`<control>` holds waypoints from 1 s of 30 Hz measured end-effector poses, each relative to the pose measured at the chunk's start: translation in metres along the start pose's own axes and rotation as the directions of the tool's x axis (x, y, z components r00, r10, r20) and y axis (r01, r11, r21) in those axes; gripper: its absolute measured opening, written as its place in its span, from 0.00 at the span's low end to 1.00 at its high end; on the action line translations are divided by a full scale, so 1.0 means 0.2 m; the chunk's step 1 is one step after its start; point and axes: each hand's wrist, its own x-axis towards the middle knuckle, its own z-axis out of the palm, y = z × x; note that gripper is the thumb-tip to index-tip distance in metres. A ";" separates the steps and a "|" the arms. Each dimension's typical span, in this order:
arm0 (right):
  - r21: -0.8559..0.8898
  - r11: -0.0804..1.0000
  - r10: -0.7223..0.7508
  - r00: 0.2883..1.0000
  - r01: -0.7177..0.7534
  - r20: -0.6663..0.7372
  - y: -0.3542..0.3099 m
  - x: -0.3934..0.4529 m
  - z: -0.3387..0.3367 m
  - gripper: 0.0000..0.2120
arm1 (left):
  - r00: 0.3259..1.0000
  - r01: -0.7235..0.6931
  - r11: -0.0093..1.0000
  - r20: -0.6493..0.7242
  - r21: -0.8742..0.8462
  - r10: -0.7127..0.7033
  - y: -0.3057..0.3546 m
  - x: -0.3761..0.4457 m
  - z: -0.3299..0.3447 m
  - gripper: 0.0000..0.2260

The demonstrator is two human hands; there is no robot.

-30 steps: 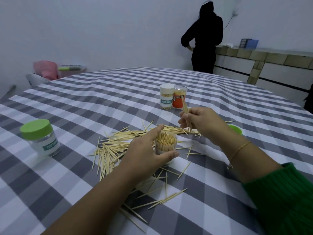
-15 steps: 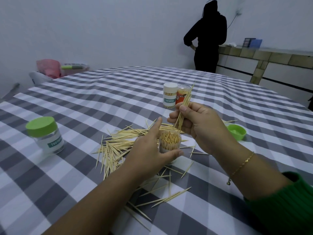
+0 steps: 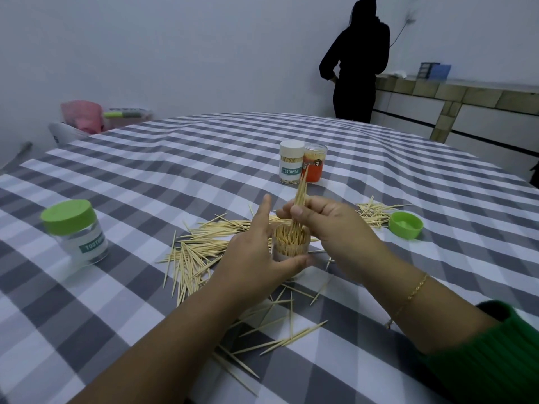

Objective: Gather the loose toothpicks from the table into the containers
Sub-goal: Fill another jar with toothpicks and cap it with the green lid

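An open clear container (image 3: 291,243), nearly full of upright toothpicks, stands at the middle of the checked table (image 3: 175,170). My left hand (image 3: 256,258) grips its side, index finger raised. My right hand (image 3: 329,225) pinches a small bundle of toothpicks (image 3: 300,193), their lower tips inside the container's mouth. Loose toothpicks (image 3: 201,246) lie scattered left of, behind and in front of the container, with another small pile (image 3: 373,214) at the right.
A green lid (image 3: 405,224) lies open side up at the right. A closed green-lidded jar (image 3: 77,231) stands at the left. A white-capped toothpick tub (image 3: 290,163) and an orange one (image 3: 313,166) stand behind. A person in black (image 3: 355,59) stands at the far counter.
My right hand carried the bundle from above the far pile over to the container and turned it upright, tips now in the mouth. My left hand kept its hold.
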 end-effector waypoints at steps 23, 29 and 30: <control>-0.439 0.805 -0.364 0.917 0.398 0.165 0.06 -0.07 0.05 0.19 | 1.000 -0.029 0.999 0.001 0.019 0.029 0.01 0.00 -0.01 0.46; -0.457 0.771 -0.521 0.852 0.444 -0.053 0.10 -0.04 0.07 0.12 | 1.000 -0.023 0.999 -0.013 -0.030 0.023 0.01 0.00 0.01 0.52; -0.462 0.785 -0.497 0.865 0.413 -0.071 0.10 -0.03 0.06 0.14 | 1.000 -0.020 0.999 -0.013 -0.048 0.019 0.01 -0.01 0.01 0.52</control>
